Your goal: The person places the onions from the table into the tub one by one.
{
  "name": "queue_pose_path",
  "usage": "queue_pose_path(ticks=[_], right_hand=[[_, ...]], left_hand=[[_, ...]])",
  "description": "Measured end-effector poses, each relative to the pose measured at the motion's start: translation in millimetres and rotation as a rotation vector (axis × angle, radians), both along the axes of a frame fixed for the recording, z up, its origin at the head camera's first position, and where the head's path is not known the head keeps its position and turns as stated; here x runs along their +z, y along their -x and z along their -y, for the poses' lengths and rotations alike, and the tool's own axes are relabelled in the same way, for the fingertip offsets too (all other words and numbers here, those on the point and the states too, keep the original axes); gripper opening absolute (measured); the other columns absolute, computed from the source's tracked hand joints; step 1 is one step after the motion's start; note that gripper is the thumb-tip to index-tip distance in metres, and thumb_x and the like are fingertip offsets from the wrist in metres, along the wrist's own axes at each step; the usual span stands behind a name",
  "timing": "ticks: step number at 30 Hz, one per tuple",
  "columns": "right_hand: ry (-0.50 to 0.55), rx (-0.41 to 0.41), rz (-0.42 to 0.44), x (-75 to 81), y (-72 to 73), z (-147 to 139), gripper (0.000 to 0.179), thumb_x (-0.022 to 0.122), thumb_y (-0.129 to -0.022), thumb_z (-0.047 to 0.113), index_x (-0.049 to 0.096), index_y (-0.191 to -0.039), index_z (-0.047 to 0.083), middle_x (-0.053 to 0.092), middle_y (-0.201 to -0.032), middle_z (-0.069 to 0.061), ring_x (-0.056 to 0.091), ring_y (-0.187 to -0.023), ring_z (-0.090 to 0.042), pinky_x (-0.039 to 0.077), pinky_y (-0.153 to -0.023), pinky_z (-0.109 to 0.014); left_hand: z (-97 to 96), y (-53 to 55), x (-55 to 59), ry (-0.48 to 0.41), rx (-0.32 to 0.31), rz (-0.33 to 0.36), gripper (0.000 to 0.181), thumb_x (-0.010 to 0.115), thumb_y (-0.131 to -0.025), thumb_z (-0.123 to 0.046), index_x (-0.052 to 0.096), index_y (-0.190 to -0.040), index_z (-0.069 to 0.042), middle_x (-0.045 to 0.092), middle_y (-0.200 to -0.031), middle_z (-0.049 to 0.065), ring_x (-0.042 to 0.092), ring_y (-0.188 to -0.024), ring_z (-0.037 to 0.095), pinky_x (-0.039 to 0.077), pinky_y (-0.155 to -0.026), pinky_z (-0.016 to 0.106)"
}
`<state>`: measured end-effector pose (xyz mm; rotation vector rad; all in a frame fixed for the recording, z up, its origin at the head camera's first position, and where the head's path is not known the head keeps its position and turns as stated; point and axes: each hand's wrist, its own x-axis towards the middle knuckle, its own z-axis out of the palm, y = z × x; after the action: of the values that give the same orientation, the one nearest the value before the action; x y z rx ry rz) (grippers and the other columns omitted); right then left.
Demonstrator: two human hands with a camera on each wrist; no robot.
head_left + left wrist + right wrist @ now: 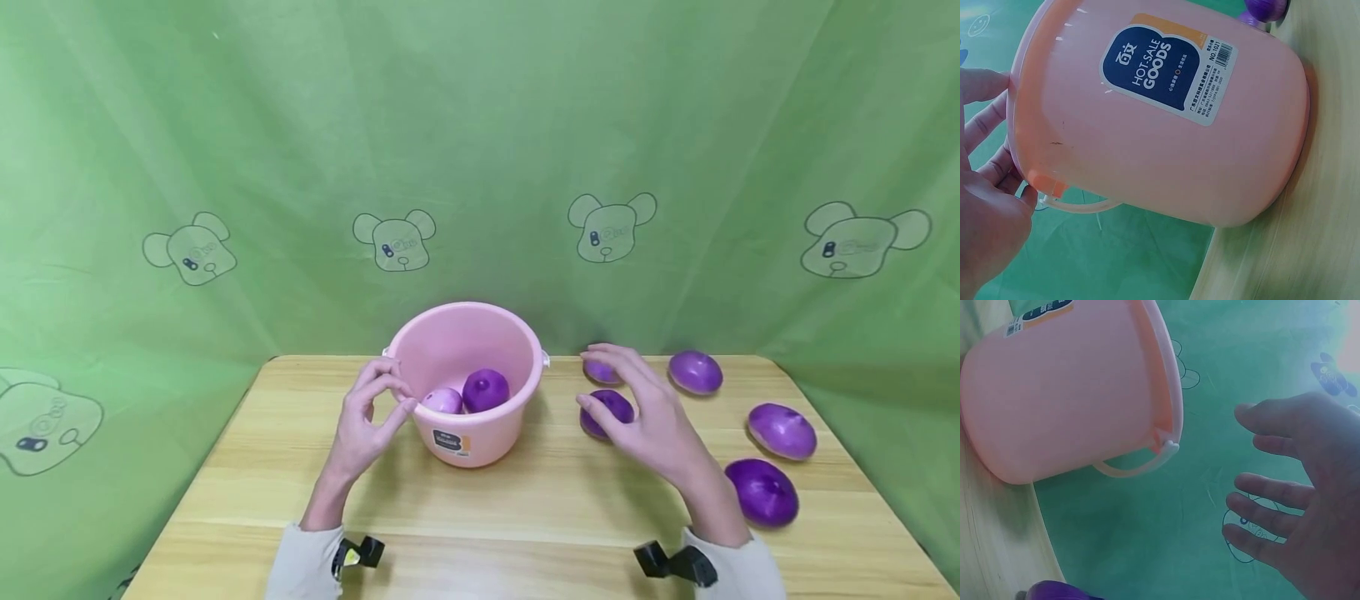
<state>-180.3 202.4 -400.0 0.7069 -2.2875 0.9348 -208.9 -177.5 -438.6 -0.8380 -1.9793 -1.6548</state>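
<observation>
A pink plastic bucket [483,437] stands upright on the table. Its rim is held at the left by my left hand [362,425], whose curled fingers and thumb meet the edge; in the left wrist view the hand [991,219] is beside the rim, with some fingertips hidden. Inside are a dark purple onion [486,390] and a paler one [444,401]. My right hand [660,425] hovers with fingers spread, holding nothing, above a dark onion [606,414]. Another onion [602,372] is partly covered by its fingers. The right wrist view shows this hand [1297,494] apart from the bucket.
More purple onions lie to the right: one at the back [695,372], a lighter one [782,431] near the right edge, and a dark one [762,492] by the right wrist. A green curtain [480,150] hangs behind the wooden table [525,517]. The bucket's white handle [1138,470] hangs down.
</observation>
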Motion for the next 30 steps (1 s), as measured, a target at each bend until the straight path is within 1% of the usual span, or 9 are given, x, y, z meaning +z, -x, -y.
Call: queue_pose_path(ticks=[3,6,10,12,13,19,21,26,30], right_hand=[[-0.004,-0.011,0.007,-1.7,1.5,-1.1,0.058,0.084,-0.083,0.012,0.062,-0.136,0.012,0.060,-0.140,-0.008,0.056,-0.129,-0.026,0.036,-0.114,-0.024],[-0.006,-0.022,0.020,-3.8,2.6,-2.5,0.057,0.083,-0.084,0.013,0.062,-0.136,0.011,0.059,-0.141,-0.009,0.055,-0.131,-0.027,0.038,-0.115,-0.033],[0.001,-0.040,0.050,-6.9,3.2,-5.1,0.056,0.083,-0.085,0.014,0.062,-0.137,0.010,0.059,-0.141,-0.010,0.053,-0.132,-0.029,0.040,-0.113,-0.053],[0.004,-0.048,0.063,-8.1,3.8,-6.1,0.056,0.083,-0.085,0.014,0.061,-0.137,0.011,0.058,-0.142,-0.009,0.052,-0.133,-0.029,0.040,-0.111,-0.058],[0.005,-0.051,0.068,-8.7,4.2,-6.6,0.056,0.082,-0.085,0.014,0.061,-0.137,0.011,0.058,-0.143,-0.009,0.052,-0.133,-0.030,0.040,-0.110,-0.060],[0.007,-0.046,0.076,-12.2,8.8,-7.6,0.056,0.082,-0.085,0.014,0.061,-0.137,0.009,0.057,-0.143,-0.010,0.052,-0.133,-0.031,0.039,-0.110,-0.062],[0.005,-0.042,0.073,-14.1,10.5,-7.7,0.056,0.083,-0.085,0.013,0.061,-0.136,0.008,0.057,-0.142,-0.011,0.052,-0.132,-0.032,0.039,-0.110,-0.062],[-0.001,-0.051,0.066,-19.2,13.8,-9.4,0.055,0.083,-0.084,0.013,0.062,-0.135,0.008,0.057,-0.142,-0.009,0.052,-0.132,-0.032,0.038,-0.110,-0.062],[0.007,-0.064,0.086,-22.5,15.2,-11.4,0.055,0.083,-0.085,0.015,0.062,-0.136,0.010,0.056,-0.143,-0.009,0.051,-0.133,-0.033,0.037,-0.110,-0.065]], left_hand=[[0.5,0.4,-1.0,-0.003,0.002,-0.001,0.015,0.072,-0.085,0.010,0.068,-0.089,-0.003,0.056,-0.111,0.017,0.045,-0.121,0.048,0.028,-0.120,0.054],[0.3,-0.1,-0.6,-0.003,0.007,-0.001,0.015,0.072,-0.085,0.010,0.068,-0.089,-0.004,0.056,-0.111,0.016,0.046,-0.121,0.047,0.028,-0.120,0.055],[-0.6,-0.7,-0.1,0.003,0.003,0.000,0.015,0.073,-0.085,0.009,0.068,-0.090,-0.004,0.055,-0.111,0.024,0.045,-0.123,0.049,0.029,-0.119,0.056],[-1.1,-1.0,0.3,0.003,0.002,0.000,0.014,0.073,-0.085,0.009,0.068,-0.090,-0.003,0.054,-0.112,0.027,0.045,-0.123,0.049,0.030,-0.119,0.056],[-1.3,-1.3,0.8,0.002,0.002,0.000,0.014,0.073,-0.085,0.009,0.068,-0.090,-0.003,0.054,-0.112,0.027,0.045,-0.123,0.049,0.029,-0.119,0.056],[-0.8,-1.2,1.0,0.003,0.024,-0.006,0.015,0.072,-0.083,0.012,0.067,-0.089,-0.001,0.056,-0.113,0.017,0.048,-0.122,0.037,0.029,-0.119,0.058],[-0.8,-1.4,0.9,0.002,0.025,-0.005,0.015,0.072,-0.083,0.013,0.067,-0.089,-0.001,0.056,-0.114,0.016,0.048,-0.121,0.034,0.029,-0.119,0.058],[-1.4,-1.8,1.2,-0.004,0.013,0.001,0.015,0.073,-0.084,0.011,0.068,-0.089,-0.003,0.056,-0.114,0.016,0.047,-0.121,0.041,0.028,-0.120,0.055],[-1.0,-0.7,0.3,-0.004,0.010,0.003,0.015,0.073,-0.085,0.010,0.068,-0.089,-0.004,0.056,-0.114,0.015,0.045,-0.120,0.047,0.028,-0.121,0.053]])
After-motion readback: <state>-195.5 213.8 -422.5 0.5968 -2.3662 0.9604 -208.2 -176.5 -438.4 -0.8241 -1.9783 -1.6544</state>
